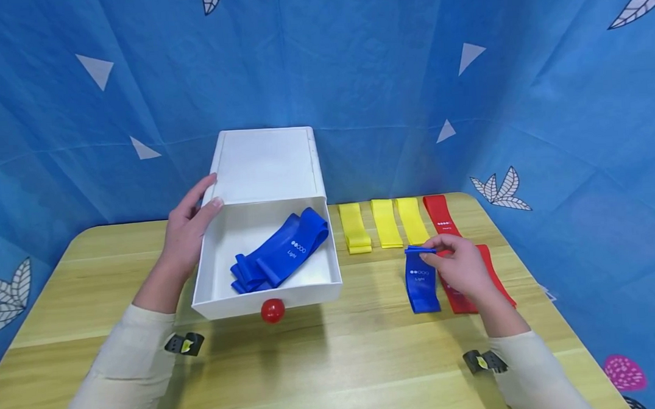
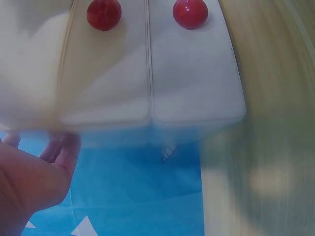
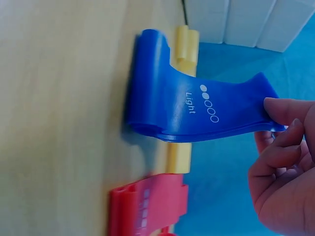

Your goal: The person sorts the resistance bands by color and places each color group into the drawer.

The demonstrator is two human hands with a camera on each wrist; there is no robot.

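My left hand (image 1: 186, 226) rests against the left side of a white drawer cabinet (image 1: 268, 164), thumb and fingers at its edge; the left wrist view shows the fingertips partly hidden behind it. The top drawer (image 1: 220, 258) is pulled out, with a red knob (image 1: 273, 310) on its front. Inside lie overlapping blue resistance bands (image 1: 285, 249), one printed "Light". Over the table on the right, my right hand (image 1: 462, 266) pinches the upper end of another blue "Light" band (image 3: 192, 105) between thumb and fingers. That band hangs down, its lower end folded.
Several yellow bands (image 1: 385, 223) lie in a row right of the cabinet. Red bands (image 1: 440, 215) lie beside them, partly behind my right hand. A blue patterned cloth (image 1: 354, 63) rises behind the wooden table (image 1: 367, 367). More red knobs (image 2: 190, 13) show on lower drawers.
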